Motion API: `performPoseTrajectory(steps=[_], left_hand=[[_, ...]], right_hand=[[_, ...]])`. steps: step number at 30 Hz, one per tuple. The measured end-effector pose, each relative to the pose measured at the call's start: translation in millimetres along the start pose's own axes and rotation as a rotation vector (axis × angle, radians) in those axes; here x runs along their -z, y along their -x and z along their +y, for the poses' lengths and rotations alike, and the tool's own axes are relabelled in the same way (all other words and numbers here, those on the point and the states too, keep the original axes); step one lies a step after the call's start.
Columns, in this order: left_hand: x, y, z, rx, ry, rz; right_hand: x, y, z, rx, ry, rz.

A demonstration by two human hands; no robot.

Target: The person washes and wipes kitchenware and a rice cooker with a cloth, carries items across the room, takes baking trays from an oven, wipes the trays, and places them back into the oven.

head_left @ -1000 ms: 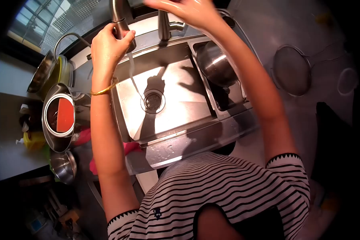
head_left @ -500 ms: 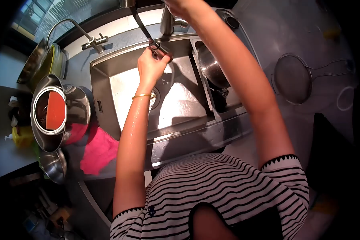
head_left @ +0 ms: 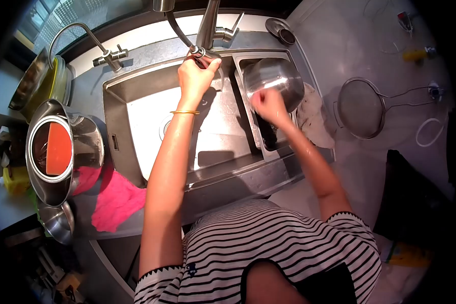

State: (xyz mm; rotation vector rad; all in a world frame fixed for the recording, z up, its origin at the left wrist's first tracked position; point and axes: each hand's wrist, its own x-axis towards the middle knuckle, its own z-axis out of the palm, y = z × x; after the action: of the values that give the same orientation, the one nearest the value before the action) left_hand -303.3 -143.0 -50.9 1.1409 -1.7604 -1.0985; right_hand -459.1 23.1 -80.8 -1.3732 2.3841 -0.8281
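My left hand (head_left: 195, 80) is wrapped round the metal spray head (head_left: 203, 53) of the pull-out faucet, above the large sink basin (head_left: 223, 134). A thin pale streak, perhaps water, hangs below the spray head. My right hand (head_left: 269, 105) is over the smaller basin, in front of a shiny steel pot (head_left: 278, 78) that sits tilted there. Its fingers look curled but are smeared by motion, and I cannot tell whether they touch the pot. Behind the spray head rises the faucet body (head_left: 206, 25) with its side lever (head_left: 233, 31).
A pale cloth (head_left: 313, 119) lies beside the small basin. Farther right are a wire strainer (head_left: 361, 107) and a white ring (head_left: 429, 133). On the left stand a steel pot (head_left: 88, 139) holding an orange-red item (head_left: 59, 149), a pink cloth (head_left: 117, 201) and a slim tap (head_left: 109, 58).
My right hand has come down from beside the faucet to the pot in the small basin. The faucet lever is now visible. My left hand still holds the spray head; the view has shifted slightly.
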Motion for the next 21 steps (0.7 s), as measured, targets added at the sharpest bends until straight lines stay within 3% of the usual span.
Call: performPoseTrajectory(steps=[1, 3, 11, 13, 15, 17, 19, 20, 21], left_hand=[[-0.9, -0.8, 1.3, 0.006, -0.006, -0.013], [-2.9, -5.0, 1.0, 0.017, -0.002, -0.015], [-6.6, -1.1, -8.0, 0.031, 0.073, -0.037], [2.1, 8.4, -3.1, 0.049, 0.044, -0.086], [11.9, 20.0, -11.3, 0.019, 0.017, -0.047], [37.6, 37.8, 6.2, -0.077, 0.005, 0.065], [66.3, 43.8, 21.2, -0.122, -0.203, 0.217], [78.3, 42.8, 24.4, -0.266, -0.343, 0.338], [85.4, 37.3, 26.5, -0.370, -0.222, 0.450]], right_hand=[[-9.6, 25.3, 30.5, 0.031, 0.064, -0.057], [-11.8, 58.4, 42.5, -0.120, 0.055, -0.087], [-17.0, 75.1, 51.6, -0.271, -0.037, -0.058], [-17.0, 74.6, 46.0, -0.015, 0.315, 0.205], [-13.0, 77.8, 43.4, 0.013, 0.466, 0.185], [-13.6, 77.4, 53.0, 0.427, 0.678, 0.333], [-18.8, 66.0, 61.7, 0.451, 0.601, 0.445], [-17.8, 56.6, 57.4, 0.387, 0.599, 0.421], [-13.5, 51.8, 48.3, 0.316, 0.601, 0.391]])
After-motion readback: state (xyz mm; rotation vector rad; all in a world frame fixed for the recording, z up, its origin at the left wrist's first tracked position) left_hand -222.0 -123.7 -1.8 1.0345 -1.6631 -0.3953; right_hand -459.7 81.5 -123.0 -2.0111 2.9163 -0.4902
